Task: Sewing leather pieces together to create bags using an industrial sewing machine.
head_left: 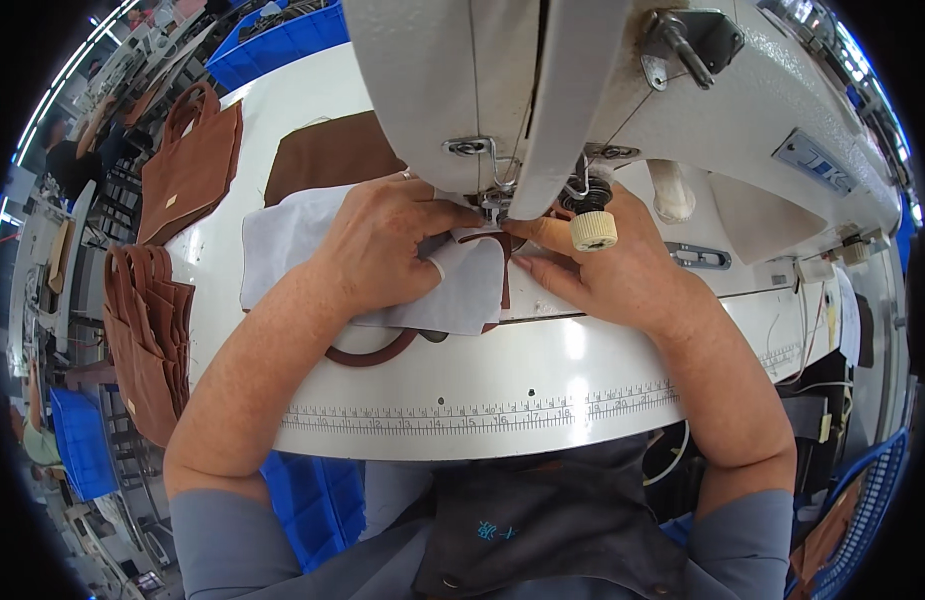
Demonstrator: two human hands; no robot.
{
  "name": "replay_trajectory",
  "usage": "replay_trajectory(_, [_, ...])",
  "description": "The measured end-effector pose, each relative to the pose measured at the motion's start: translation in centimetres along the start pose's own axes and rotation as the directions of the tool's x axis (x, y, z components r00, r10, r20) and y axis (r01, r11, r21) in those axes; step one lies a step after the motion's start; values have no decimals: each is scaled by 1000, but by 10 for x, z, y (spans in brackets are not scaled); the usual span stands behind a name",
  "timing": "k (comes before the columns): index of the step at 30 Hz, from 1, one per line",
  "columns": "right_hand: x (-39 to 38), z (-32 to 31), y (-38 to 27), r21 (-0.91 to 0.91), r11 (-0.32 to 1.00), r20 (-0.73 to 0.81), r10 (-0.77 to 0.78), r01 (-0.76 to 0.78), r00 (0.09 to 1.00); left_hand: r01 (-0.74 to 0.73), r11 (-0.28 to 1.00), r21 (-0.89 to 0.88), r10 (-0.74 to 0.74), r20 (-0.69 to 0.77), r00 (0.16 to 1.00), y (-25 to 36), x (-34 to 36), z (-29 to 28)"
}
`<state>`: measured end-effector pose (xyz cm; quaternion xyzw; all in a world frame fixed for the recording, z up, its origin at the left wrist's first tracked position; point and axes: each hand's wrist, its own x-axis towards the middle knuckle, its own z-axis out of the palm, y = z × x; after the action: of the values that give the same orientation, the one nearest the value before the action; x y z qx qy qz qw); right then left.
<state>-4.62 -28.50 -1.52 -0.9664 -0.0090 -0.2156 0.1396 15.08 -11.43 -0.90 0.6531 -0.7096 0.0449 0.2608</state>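
Note:
A white fabric piece (282,240) lies on the sewing machine table (542,375), reaching under the presser foot (495,205). My left hand (382,245) presses flat on that fabric, fingers pointing at the foot. My right hand (607,270) rests just right of the needle, fingertips pinching the fabric edge where a brown strap (370,352) runs beneath. The strap loops out below the white piece toward the table's front. The needle itself is hidden behind the machine head (542,80).
A brown fabric panel (327,155) lies behind the white piece. Finished brown bags (187,165) sit at far left, and more hang in a stack (147,335) off the table's left side. Blue bins (282,40) stand behind and below. A ruler strip (482,412) marks the table's front edge.

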Motion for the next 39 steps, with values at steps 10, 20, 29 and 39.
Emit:
replay_trajectory(10, [3,-11,7,119,993,-169,45,-25,985,30,998,53,-37,131,991,1,2,-4])
replay_trajectory(20, [-1,-11,6,706,697,-198,363,-124,910,20,1000,-16,-20,43,999,3,6,-4])
replay_trajectory(29, [2,-14,1,730,613,-37,478,-303,878,8,1000,10,-8,58,998,2,7,-5])
replay_trajectory(39, [4,-7,3,724,660,-150,436,-202,888,39,997,68,-46,95,994,15,0,-8])
